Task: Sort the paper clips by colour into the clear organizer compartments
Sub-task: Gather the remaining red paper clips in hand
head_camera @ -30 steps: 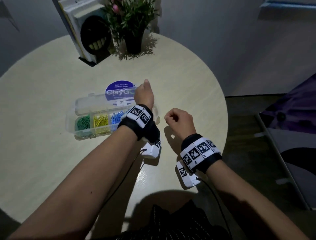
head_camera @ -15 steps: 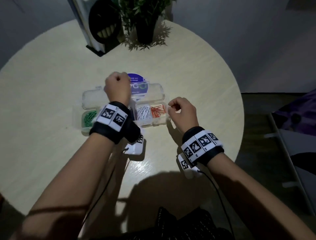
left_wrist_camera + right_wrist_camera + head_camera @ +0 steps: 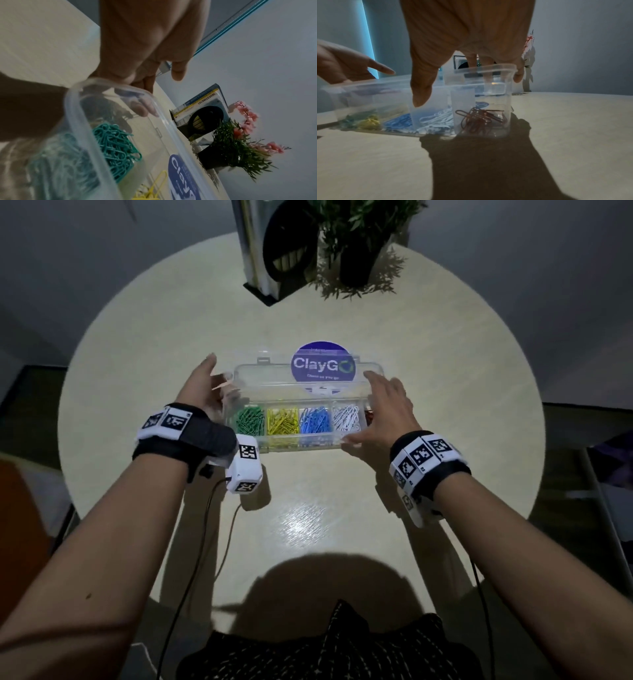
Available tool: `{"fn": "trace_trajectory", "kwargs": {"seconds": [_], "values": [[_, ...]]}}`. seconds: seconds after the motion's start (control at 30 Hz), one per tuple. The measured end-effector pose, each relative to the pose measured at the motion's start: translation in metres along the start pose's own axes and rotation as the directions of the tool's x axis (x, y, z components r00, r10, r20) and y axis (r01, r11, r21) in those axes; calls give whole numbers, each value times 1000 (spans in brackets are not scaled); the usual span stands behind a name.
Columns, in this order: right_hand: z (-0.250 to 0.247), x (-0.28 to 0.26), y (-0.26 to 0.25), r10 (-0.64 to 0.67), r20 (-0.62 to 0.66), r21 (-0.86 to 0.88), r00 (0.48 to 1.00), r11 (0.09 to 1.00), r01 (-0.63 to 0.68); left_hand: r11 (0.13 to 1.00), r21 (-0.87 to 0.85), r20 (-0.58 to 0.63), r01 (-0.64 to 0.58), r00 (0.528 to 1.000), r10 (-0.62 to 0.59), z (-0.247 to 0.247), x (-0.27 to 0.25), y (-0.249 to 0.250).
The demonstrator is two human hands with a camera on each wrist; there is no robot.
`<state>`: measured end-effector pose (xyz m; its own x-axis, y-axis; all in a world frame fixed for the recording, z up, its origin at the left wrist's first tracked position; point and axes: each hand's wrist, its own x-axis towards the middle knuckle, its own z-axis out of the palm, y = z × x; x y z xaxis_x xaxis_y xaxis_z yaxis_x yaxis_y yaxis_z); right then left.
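The clear organizer lies on the round table with its lid folded open at the back. Its compartments hold green clips, yellow clips, blue clips, white clips and red clips. My left hand is at the organizer's left end with its fingers stretched out. My right hand is spread over the right end, thumb at the front wall and fingers toward the back. In the left wrist view, the green clips lie just below my left hand.
A round purple ClayGo sticker shows through the open lid. A potted plant and a holder of books stand at the table's far edge. Wrist-camera cables hang near the table's front edge.
Both hands were curled fists a moment ago. They have opened and moved to the two ends of the organizer, the left going left and the right forward.
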<state>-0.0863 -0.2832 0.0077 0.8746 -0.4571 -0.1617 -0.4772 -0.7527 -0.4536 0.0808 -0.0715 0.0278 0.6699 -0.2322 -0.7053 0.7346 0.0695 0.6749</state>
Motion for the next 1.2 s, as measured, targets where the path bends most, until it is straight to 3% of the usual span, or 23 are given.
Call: {"fn": "trace_trajectory", "kwargs": {"seconds": [0.1, 0.2, 0.4, 0.57, 0.63, 0.7, 0.8, 0.9, 0.97, 1.03, 1.1, 1.2], "values": [[3, -10, 3, -18, -136, 143, 990, 989, 38, 995, -65, 48, -79, 995, 82, -2, 0, -3], [7, -13, 5, -62, -232, 177, 971, 979, 105, 989, -50, 22, -138, 990, 139, 5, -5, -6], [9, -29, 13, -121, -359, 214, 925, 954, 208, 990, -144, 202, 8, 979, 21, 1, -18, -5], [4, -39, 8, 51, -376, 309, 925, 948, 73, 970, 152, 199, -188, 967, 157, -5, -14, -8], [11, -49, 10, 99, -403, 262, 910, 965, 11, 933, 273, 202, -236, 962, 184, -8, -9, -11], [22, -61, 18, 73, -423, 99, 903, 995, -35, 853, 422, 196, -308, 949, 245, -9, -7, -18], [36, -70, 33, -75, -447, -109, 892, 994, 29, 696, 577, 183, -429, 897, 402, -7, -9, -30], [34, -63, 42, -175, -453, -117, 874, 984, 136, 380, 806, 182, -454, 801, 570, -4, -12, -36], [25, -57, 43, -219, -417, -78, 882, 976, 205, 167, 887, 249, -430, 752, 611, 0, -22, -40], [17, -50, 42, -286, -426, -111, 858, 958, 264, 0, 908, 328, -419, 712, 621, 5, -40, -52], [12, -43, 43, -304, -389, -127, 870, 953, 276, -66, 901, 381, -429, 710, 592, 4, -53, -71], [10, -42, 39, -341, -326, -205, 882, 936, 286, -56, 900, 395, -433, 754, 525, -2, -63, -93]]}}
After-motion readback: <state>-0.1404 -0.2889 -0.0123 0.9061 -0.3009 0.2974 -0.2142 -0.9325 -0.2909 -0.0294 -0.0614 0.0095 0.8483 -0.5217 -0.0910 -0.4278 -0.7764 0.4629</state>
